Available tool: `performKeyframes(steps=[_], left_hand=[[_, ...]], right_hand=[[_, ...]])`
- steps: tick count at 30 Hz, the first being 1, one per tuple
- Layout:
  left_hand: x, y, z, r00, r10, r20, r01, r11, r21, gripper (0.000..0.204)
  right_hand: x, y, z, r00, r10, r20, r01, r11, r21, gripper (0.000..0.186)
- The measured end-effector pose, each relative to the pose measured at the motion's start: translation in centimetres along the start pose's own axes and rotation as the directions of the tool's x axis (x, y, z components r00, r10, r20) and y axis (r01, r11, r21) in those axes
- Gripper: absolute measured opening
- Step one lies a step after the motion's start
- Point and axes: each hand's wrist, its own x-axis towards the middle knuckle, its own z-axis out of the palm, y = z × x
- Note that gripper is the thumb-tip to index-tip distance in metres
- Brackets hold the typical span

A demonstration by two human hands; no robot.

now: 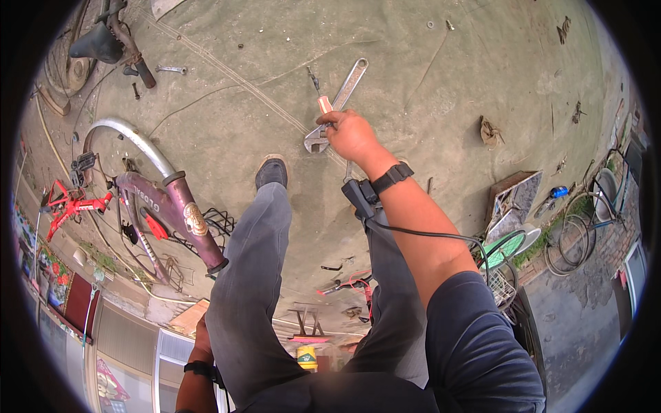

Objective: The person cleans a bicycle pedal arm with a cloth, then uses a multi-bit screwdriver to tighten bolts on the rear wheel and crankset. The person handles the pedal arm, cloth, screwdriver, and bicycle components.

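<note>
Adjustable wrench [349, 84] and screwdriver [325, 104] at the person's right hand [352, 138], on the greenish-grey ground [413, 186], well in from its left and right edges. The wrench is silver-grey, with a long, slightly recessed handle pierced by 1 hole at the far end; its broad head, worn and dull, shows to the left of the hand. The screwdriver, slimmer, has an orange-and-whitish handle and a dark shaft directed away from the person. The right fingers are bent inward over the wrench and the butt of the screwdriver; whether they pinch 1 or both cannot be told. The left hand [202, 339] is beside the left knee, largely hidden, its fingers indeterminable. Toward the left edge of the ground: a purple bicycle frame [186, 206] with a curved silver tube; farther off, a small spanner [171, 69].
</note>
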Motion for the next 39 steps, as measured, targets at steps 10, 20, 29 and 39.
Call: performKeyframes(steps=[10, 20, 29, 39], left_hand=[[0.4, -0.4, -0.7, 1.0, -0.025, 0.012, 0.026, 0.999, -0.046, 0.031], [0.1, -0.3, -0.6, 1.0, 0.008, 0.012, -0.008, 1.0, 0.004, 0.031], [-0.4, 0.2, 0.0, 1.0, -0.005, 0.01, 0.005, 1.0, -0.026, 0.031], [-0.5, 0.1, 0.2, 0.993, 0.114, 0.021, -0.113, 0.922, 0.37, 0.03]], right_hand=[[0.3, 0.1, 0.5, 1.0, -0.008, 0.022, 0.008, 1.0, 0.019, 0.029], [-0.4, 0.4, 0.7, 1.0, -0.011, -0.011, 0.011, 1.0, 0.014, 0.028], [-0.4, 0.2, 0.6, 1.0, -0.006, -0.002, 0.006, 1.0, 0.02, 0.028], [-1.5, 0.1, 0.5, 0.998, -0.055, -0.024, 0.055, 0.998, 0.011, 0.027]])
